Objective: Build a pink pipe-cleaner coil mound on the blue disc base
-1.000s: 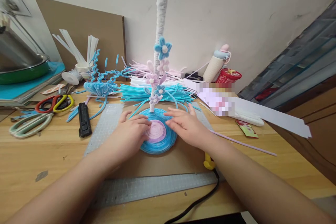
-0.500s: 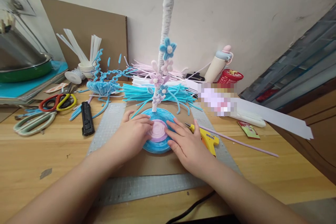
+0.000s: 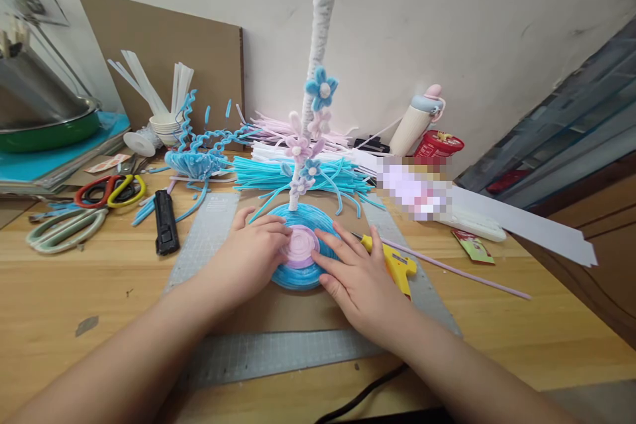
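The right hand (image 3: 368, 288) has settled, fingers spread over the right of the disc (image 3: 301, 248); the left hand's (image 3: 251, 253) stay bent together on its left, any pinch hidden. Inward of the counter's (image 3: 99, 295) front edge, the disc now seems braced both sides.

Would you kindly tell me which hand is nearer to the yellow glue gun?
Right. The right hand is right beside the yellow glue gun, partly hiding it from view; the left hand is farther off, across the blue and pink disc.
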Tool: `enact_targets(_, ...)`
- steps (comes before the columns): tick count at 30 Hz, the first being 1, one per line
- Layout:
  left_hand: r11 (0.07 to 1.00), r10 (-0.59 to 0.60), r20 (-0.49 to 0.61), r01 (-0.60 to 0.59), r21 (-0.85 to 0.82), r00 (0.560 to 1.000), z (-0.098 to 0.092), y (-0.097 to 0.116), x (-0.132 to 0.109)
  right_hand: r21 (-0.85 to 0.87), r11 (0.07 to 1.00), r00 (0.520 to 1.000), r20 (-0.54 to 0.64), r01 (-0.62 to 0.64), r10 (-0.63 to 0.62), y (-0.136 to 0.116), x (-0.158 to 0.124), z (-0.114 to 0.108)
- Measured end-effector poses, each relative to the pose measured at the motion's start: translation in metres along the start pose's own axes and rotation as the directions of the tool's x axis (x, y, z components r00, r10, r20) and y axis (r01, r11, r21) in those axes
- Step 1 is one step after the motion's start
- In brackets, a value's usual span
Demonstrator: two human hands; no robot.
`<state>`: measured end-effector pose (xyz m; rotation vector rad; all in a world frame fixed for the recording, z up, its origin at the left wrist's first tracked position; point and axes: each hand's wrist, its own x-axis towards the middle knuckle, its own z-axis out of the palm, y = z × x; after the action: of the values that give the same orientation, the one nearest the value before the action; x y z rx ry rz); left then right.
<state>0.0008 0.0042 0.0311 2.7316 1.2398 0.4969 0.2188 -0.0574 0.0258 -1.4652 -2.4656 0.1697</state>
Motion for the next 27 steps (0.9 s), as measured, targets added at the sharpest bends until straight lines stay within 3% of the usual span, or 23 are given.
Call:
enact_targets(6,1.000,0.010,0.002,-0.010,0.008,1.000,0.000,0.000,-0.001,0.101,0.995,1.000,0.011,-0.014,0.013,0.001,-0.002,0.000)
enact_targets(9,1.000,0.020,-0.005,-0.020,0.012,1.000,0.001,-0.001,-0.001,0.269,0.962,0.997,0.068,-0.051,0.033,-0.001,-0.003,-0.003)
enact_targets(12,1.000,0.019,-0.011,-0.019,0.008,1.000,0.002,-0.002,-0.001,0.491,0.867,0.996,0.068,-0.078,0.051,-0.003,-0.003,-0.005)
enact_targets(15,1.000,0.014,-0.009,-0.014,-0.006,1.000,0.002,-0.002,-0.001,0.651,0.744,0.979,-0.004,-0.152,0.204,-0.002,0.000,-0.006)
enact_targets(19,1.000,0.010,-0.001,-0.010,-0.024,1.000,0.000,-0.001,-0.001,0.700,0.638,0.909,0.038,-0.321,0.415,0.004,0.006,-0.004)
enact_targets(24,1.000,-0.004,0.006,0.004,-0.029,1.000,-0.001,0.000,-0.001,0.550,0.787,0.911,-0.110,-0.277,0.398,0.006,0.009,-0.002)
enact_targets(27,0.999,-0.010,0.008,0.011,-0.033,1.000,-0.002,0.001,-0.001,0.509,0.826,0.932,-0.115,-0.243,0.345,0.007,0.010,0.001)
